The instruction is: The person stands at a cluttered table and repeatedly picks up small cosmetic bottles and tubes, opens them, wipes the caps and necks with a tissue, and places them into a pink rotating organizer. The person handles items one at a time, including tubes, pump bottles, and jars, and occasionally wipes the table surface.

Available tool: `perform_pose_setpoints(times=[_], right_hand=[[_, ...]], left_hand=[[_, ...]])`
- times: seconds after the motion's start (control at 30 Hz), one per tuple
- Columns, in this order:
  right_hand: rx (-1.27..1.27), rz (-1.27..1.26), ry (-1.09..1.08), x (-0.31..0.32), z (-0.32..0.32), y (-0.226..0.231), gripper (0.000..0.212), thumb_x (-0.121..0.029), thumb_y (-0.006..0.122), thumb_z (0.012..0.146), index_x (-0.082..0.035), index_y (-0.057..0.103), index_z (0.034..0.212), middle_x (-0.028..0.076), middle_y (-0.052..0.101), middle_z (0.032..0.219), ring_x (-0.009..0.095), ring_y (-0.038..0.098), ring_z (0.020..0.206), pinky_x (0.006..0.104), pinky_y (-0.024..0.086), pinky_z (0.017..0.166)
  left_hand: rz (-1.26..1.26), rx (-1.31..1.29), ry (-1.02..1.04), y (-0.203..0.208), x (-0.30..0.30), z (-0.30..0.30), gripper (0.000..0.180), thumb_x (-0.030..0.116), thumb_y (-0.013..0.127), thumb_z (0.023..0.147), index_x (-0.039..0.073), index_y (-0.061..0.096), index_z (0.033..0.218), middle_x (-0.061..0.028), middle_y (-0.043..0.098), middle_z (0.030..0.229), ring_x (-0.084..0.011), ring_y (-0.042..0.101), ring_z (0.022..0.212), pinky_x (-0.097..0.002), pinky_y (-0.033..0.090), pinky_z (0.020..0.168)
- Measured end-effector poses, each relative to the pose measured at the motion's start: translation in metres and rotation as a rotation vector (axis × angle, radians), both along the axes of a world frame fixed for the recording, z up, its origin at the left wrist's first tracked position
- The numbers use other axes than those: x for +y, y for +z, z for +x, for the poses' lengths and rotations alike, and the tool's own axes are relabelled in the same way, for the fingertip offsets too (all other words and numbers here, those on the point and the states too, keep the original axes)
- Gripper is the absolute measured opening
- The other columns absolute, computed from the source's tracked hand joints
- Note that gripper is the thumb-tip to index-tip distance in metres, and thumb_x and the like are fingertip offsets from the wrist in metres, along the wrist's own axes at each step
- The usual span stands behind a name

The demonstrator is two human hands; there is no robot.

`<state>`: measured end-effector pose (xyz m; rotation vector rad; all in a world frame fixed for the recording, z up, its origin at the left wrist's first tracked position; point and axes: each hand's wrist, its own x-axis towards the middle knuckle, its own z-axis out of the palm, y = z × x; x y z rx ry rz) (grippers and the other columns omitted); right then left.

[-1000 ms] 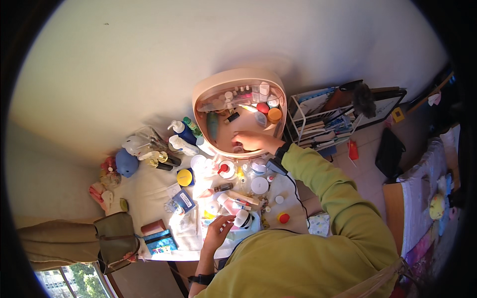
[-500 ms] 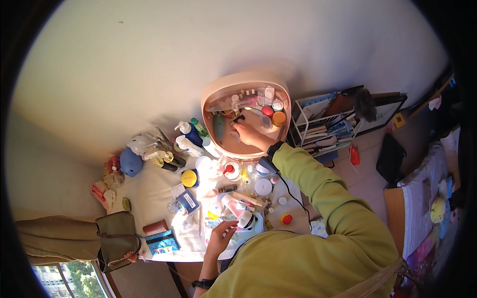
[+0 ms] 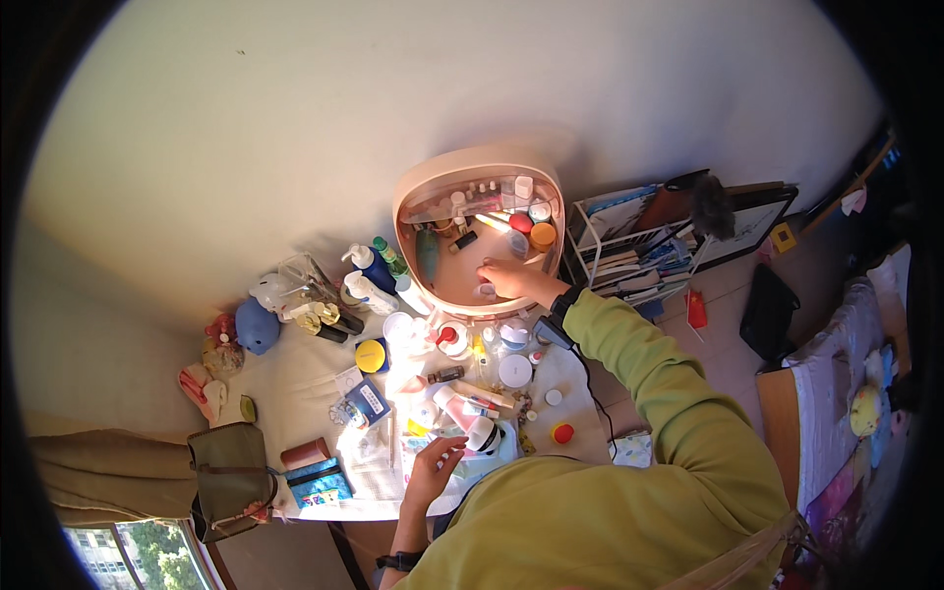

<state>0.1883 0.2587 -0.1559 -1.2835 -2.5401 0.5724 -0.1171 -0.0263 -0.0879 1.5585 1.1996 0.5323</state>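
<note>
My right hand (image 3: 508, 278) is inside the front of a pale pink cosmetics case (image 3: 480, 157) with an open front. Its fingers are bent together. A small clear piece (image 3: 487, 290) shows beneath them, and I cannot make out whether they grip it. Further in, a short black tube (image 3: 463, 242) lies on the case floor, apart from the hand. A green bottle (image 3: 427, 254), a red round item (image 3: 520, 223) and an orange-lidded jar (image 3: 543, 235) also stand inside. My left hand (image 3: 433, 470) hovers at the table's front edge, fingers loosely apart, beside a pink tube with a white-and-black end (image 3: 482, 433).
Pump bottles (image 3: 369, 285) and a yellow-lidded jar (image 3: 371, 356) stand left of the case. Several small cosmetics crowd the sunlit tabletop. A black cable (image 3: 593, 393) runs down the right side, below a white book rack (image 3: 639, 251). An olive bag (image 3: 231, 477) sits at the left edge.
My right hand has drawn back toward the case's front, leaving the black tube lying on the floor inside. My left hand has barely moved. The view has shifted slightly.
</note>
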Motion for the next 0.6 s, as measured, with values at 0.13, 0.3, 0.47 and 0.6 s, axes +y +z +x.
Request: perform_pose_setpoints(times=[0.13, 0.3, 0.47, 0.6], right_hand=[[0.114, 0.130, -0.141, 0.000, 0.009, 0.003, 0.018, -0.005, 0.061, 0.077, -0.002, 0.057, 0.094, 0.015, 0.058, 0.096, 0.032, 0.059, 0.090, 0.0381, 0.048, 0.077], [0.611, 0.123, -0.293, -0.010, 0.017, 0.030, 0.028, 0.009, 0.057, 0.072, -0.004, 0.057, 0.096, 0.008, 0.061, 0.088, 0.019, 0.060, 0.081, 0.0284, 0.047, 0.069], [1.390, -0.482, -0.481, -0.048, 0.014, 0.060, 0.026, 0.007, 0.055, 0.082, -0.005, 0.055, 0.105, 0.003, 0.061, 0.098, 0.016, 0.061, 0.090, 0.0270, 0.049, 0.077], [1.751, -0.746, -0.379, -0.074, 0.016, 0.071, 0.033, 0.010, 0.051, 0.085, -0.006, 0.052, 0.113, 0.005, 0.061, 0.104, 0.019, 0.061, 0.101, 0.0315, 0.051, 0.086]], left_hand=[[0.040, -0.032, 0.005, 0.002, -0.003, 0.002, 0.024, 0.005, 0.061, 0.087, 0.007, 0.065, 0.111, -0.0062, 0.066, 0.096, -0.0145, 0.061, 0.083, -0.0266, 0.048, 0.070], [-0.013, 0.021, 0.009, 0.006, -0.004, 0.001, 0.024, 0.005, 0.060, 0.088, 0.007, 0.064, 0.112, -0.0051, 0.066, 0.098, -0.0138, 0.062, 0.088, -0.0268, 0.048, 0.073], [0.061, -0.048, -0.058, 0.013, -0.002, 0.007, 0.024, 0.006, 0.060, 0.089, 0.007, 0.064, 0.112, -0.0050, 0.066, 0.098, -0.0138, 0.062, 0.090, -0.0261, 0.048, 0.072], [0.076, -0.051, -0.092, 0.016, 0.001, 0.013, 0.024, 0.006, 0.060, 0.089, 0.007, 0.064, 0.113, -0.0052, 0.065, 0.099, -0.0141, 0.063, 0.090, -0.0255, 0.048, 0.071]])
